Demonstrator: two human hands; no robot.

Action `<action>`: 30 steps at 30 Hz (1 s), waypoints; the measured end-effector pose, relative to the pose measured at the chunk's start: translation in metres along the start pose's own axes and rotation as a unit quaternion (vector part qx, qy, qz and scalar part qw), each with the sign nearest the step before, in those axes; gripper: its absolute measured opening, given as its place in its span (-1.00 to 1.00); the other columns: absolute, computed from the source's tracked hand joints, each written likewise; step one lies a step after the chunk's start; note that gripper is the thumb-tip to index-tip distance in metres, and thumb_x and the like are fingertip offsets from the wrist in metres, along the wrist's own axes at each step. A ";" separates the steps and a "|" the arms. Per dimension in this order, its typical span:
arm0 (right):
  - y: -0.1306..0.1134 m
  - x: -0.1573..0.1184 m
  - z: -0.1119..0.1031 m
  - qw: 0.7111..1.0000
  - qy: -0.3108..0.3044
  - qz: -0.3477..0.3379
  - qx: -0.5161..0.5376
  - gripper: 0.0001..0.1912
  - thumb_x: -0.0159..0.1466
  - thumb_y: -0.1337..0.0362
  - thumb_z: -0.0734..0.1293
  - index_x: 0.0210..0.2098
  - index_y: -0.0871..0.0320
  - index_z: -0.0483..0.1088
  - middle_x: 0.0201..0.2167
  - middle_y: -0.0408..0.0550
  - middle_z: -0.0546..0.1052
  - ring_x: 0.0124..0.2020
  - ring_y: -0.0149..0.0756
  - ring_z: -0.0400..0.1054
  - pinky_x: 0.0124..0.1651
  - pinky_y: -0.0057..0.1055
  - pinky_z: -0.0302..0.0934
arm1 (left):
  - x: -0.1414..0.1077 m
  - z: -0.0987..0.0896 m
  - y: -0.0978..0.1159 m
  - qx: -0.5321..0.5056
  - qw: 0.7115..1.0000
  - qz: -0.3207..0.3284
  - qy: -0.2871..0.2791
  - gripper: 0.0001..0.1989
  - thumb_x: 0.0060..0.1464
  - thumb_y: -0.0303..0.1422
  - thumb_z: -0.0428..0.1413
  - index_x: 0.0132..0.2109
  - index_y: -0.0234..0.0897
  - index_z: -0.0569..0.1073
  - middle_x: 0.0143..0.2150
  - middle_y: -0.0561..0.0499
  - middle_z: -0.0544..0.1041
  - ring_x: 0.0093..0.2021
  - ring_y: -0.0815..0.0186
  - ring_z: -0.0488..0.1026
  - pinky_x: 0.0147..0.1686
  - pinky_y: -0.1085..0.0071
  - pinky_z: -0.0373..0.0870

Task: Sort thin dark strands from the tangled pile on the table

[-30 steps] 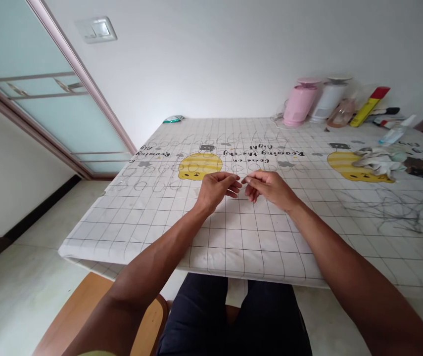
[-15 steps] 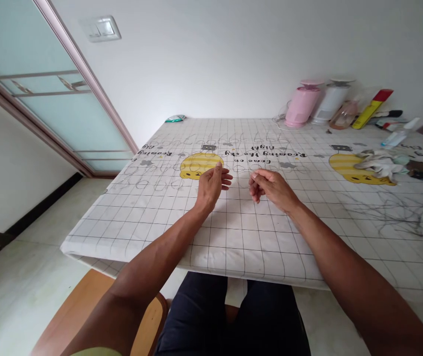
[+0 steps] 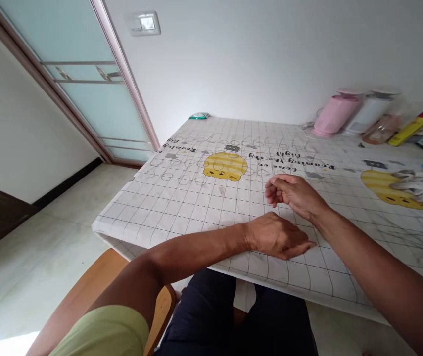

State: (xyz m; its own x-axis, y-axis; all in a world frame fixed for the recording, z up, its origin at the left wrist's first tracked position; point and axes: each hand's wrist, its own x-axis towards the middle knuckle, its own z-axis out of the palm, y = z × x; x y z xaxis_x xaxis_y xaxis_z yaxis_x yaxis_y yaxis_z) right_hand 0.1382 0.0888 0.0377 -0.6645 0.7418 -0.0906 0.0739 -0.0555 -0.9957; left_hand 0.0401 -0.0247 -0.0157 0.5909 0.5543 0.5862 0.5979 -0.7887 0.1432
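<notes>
My left hand (image 3: 282,238) reaches across to the right, low over the front of the table, back of the hand up. Its fingers are bent and together, with their tips partly hidden. Just beyond it is my right hand (image 3: 296,196), its fingers curled and the thumb against the index finger. Whether a thin strand is pinched in either hand, I cannot make out. Thin grey loops (image 3: 187,179) lie in rows on the checked tablecloth (image 3: 181,210). A tangle of thin dark strands (image 3: 393,232) lies at the right, partly behind my right forearm.
At the back right stand a pink device (image 3: 336,114), a white device (image 3: 369,112), a clear bottle (image 3: 380,129) and a yellow-red box (image 3: 415,126). A whitish cloth (image 3: 421,188) lies at the right. A green packet (image 3: 199,115) rests at the far left corner. A wooden chair (image 3: 81,291) stands at lower left.
My left hand has swung right and nearer to me, from open with spread fingers to bent fingers. My right hand keeps its curled shape. The view has turned left.
</notes>
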 end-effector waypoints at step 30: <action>0.010 0.096 0.137 0.983 -0.007 0.163 -0.087 -0.84 0.53 0.43 0.30 -0.21 0.31 0.46 -0.40 0.24 0.68 -0.63 -0.29 0.49 -0.66 -0.45 0.30 | 0.004 -0.058 -0.001 0.194 0.975 0.108 0.012 -0.58 0.59 -0.20 -0.07 0.26 0.06 0.66 0.18 0.08 0.69 0.17 0.34 0.63 0.30 0.47 0.48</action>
State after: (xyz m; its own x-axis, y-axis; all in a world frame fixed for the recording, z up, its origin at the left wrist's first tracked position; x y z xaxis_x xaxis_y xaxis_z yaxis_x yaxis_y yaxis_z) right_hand -0.0273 0.0679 0.0164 -0.5944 0.6939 -0.4064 0.4107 -0.1726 -0.8953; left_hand 0.0105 -0.0376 0.0331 0.7160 0.3763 0.5880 0.6234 -0.7237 -0.2959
